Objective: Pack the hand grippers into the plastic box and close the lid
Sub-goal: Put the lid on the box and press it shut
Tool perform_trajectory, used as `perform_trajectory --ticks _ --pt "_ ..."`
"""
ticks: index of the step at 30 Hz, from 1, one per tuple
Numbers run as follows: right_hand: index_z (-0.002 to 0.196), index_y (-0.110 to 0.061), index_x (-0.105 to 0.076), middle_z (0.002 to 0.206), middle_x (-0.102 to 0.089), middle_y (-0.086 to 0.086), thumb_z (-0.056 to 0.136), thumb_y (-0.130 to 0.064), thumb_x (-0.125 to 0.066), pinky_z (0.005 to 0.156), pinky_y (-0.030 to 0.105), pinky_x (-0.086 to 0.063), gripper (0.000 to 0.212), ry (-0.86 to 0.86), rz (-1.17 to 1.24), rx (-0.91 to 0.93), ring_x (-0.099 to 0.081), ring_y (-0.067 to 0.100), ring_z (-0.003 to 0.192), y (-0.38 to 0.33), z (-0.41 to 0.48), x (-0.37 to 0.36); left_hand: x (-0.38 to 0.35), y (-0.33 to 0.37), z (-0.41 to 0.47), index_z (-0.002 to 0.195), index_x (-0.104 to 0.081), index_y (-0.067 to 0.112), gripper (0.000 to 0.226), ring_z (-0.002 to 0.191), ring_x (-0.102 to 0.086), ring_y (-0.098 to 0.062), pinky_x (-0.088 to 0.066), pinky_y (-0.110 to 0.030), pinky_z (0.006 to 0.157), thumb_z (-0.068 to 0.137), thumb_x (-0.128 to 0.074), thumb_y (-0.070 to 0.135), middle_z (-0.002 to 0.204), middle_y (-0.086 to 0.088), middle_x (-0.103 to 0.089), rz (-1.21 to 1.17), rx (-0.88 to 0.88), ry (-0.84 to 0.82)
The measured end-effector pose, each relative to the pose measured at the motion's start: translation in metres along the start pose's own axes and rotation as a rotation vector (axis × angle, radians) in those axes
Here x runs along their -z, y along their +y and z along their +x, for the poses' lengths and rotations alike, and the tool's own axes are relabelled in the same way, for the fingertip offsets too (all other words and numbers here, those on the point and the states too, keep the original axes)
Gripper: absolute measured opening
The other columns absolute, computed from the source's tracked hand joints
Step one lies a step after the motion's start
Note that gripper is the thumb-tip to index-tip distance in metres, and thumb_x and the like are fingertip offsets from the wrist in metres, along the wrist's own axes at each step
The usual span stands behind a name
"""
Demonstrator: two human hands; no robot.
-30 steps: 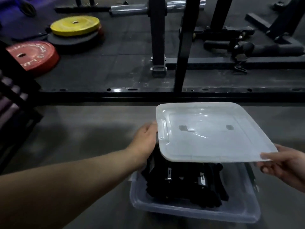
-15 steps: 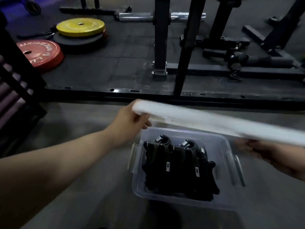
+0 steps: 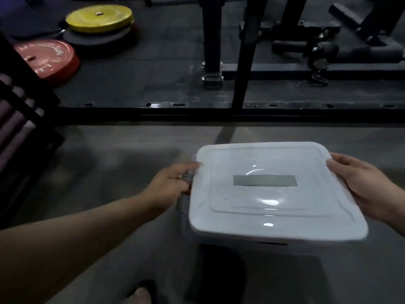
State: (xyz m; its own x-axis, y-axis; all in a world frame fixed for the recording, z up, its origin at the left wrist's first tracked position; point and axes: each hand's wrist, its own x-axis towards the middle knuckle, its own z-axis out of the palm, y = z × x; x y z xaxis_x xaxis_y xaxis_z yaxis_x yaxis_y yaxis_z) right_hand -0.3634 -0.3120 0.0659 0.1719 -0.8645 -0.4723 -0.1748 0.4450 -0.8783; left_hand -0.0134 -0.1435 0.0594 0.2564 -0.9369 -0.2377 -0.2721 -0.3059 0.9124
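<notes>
A white translucent lid (image 3: 269, 207) with a grey label in its middle lies flat over the clear plastic box (image 3: 258, 243), of which only the near rim shows below the lid. My left hand (image 3: 173, 187) grips the lid's left edge, thumb on top. My right hand (image 3: 363, 185) holds the lid's right edge the same way. The black hand grippers are hidden under the lid.
The box sits on a grey floor. Behind it runs a black platform edge (image 3: 197, 110) with rack uprights (image 3: 245, 51). A yellow weight plate (image 3: 98, 17) and a red plate (image 3: 46, 59) lie at the back left. A dark rack (image 3: 19, 119) stands at the left.
The lid was tilted above the open box with the grippers showing; both hands have turned it flat and lowered it over the box.
</notes>
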Motion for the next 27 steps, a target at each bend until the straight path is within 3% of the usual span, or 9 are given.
perform_trajectory --ticks 2,5,10,13,15,18,22,25,27 --pt "0.112 -0.019 -0.069 0.110 -0.072 0.013 0.089 -0.026 -0.060 0.078 0.052 -0.056 0.026 0.010 0.001 -0.002 -0.071 0.029 0.093 0.012 0.002 -0.002 -0.012 -0.012 -0.002 0.104 -0.071 0.025 0.027 0.088 -0.067 -0.011 -0.058 -0.034 0.078 0.080 -0.060 0.020 0.110 0.002 -0.068 0.169 -0.002 0.138" --pt "0.110 -0.024 -0.070 0.106 -0.074 0.009 0.081 -0.032 -0.064 0.080 0.056 -0.054 0.031 0.048 -0.007 0.027 -0.073 0.025 0.085 0.025 0.003 -0.005 -0.020 -0.028 -0.002 0.101 -0.066 0.029 0.033 0.094 -0.060 -0.013 -0.052 -0.034 0.090 0.073 -0.053 0.043 0.112 0.006 -0.056 0.278 0.081 0.303" --pt "0.101 -0.030 -0.072 0.094 -0.076 0.002 0.096 -0.022 -0.055 0.061 0.040 -0.060 0.019 0.064 0.012 0.052 -0.074 0.017 0.073 0.031 0.002 -0.011 -0.027 -0.040 0.001 0.110 -0.062 0.020 0.036 0.102 -0.052 -0.015 -0.040 -0.026 0.099 0.085 -0.058 0.045 0.118 0.001 -0.041 0.257 0.223 0.283" --pt "0.109 -0.027 -0.070 0.101 -0.075 0.004 0.098 -0.020 -0.053 0.070 0.046 -0.059 0.022 0.054 0.004 0.027 -0.074 0.020 0.080 0.031 0.001 -0.012 -0.026 -0.041 0.006 0.092 -0.065 0.018 0.035 0.096 -0.057 -0.020 -0.045 -0.028 0.093 0.086 -0.055 0.051 0.114 -0.004 -0.045 0.212 0.215 0.299" --pt "0.114 -0.025 -0.068 0.103 -0.075 0.004 0.098 -0.021 -0.053 0.071 0.045 -0.059 0.022 0.036 -0.010 0.029 -0.074 0.021 0.083 0.029 -0.001 -0.014 -0.030 -0.041 0.005 0.093 -0.066 0.015 0.034 0.094 -0.054 -0.013 -0.039 -0.022 0.090 0.090 -0.054 0.047 0.114 0.002 -0.038 0.175 0.225 0.304" --pt "0.113 -0.025 -0.068 0.098 -0.076 0.001 0.099 -0.024 -0.052 0.066 0.033 -0.060 0.021 0.050 -0.062 0.079 -0.073 0.017 0.081 0.029 -0.008 -0.023 -0.035 -0.041 0.003 0.095 -0.064 0.014 0.028 0.091 -0.050 -0.006 -0.033 -0.018 0.087 0.094 -0.052 0.040 0.114 0.005 -0.033 0.178 0.216 0.326" --pt "0.124 -0.032 -0.062 0.106 -0.073 -0.009 0.099 -0.033 -0.052 0.067 0.017 -0.057 0.027 0.152 -0.293 0.229 -0.071 0.013 0.093 0.037 -0.010 -0.029 -0.032 -0.038 0.008 0.093 -0.066 0.016 0.028 0.079 -0.052 -0.004 -0.037 -0.020 0.083 0.095 -0.051 0.039 0.114 0.004 -0.036 0.197 0.237 0.344" --pt "0.125 -0.033 -0.060 0.106 -0.071 -0.008 0.100 -0.033 -0.048 0.064 0.029 -0.057 0.027 0.203 -0.421 0.274 -0.068 0.018 0.092 0.038 -0.011 -0.031 -0.029 -0.038 0.017 0.082 -0.067 0.017 0.030 0.068 -0.056 -0.008 -0.041 -0.020 0.074 0.093 -0.053 0.040 0.106 -0.001 -0.048 0.260 0.194 0.318" --pt "0.124 -0.034 -0.059 0.105 -0.070 -0.008 0.099 -0.035 -0.049 0.066 0.034 -0.056 0.027 0.233 -0.460 0.278 -0.067 0.020 0.091 0.036 -0.012 -0.032 -0.031 -0.040 0.019 0.070 -0.061 0.017 0.034 0.060 -0.052 -0.009 -0.037 -0.020 0.059 0.093 -0.051 0.040 0.092 -0.003 -0.053 0.321 0.184 0.301"
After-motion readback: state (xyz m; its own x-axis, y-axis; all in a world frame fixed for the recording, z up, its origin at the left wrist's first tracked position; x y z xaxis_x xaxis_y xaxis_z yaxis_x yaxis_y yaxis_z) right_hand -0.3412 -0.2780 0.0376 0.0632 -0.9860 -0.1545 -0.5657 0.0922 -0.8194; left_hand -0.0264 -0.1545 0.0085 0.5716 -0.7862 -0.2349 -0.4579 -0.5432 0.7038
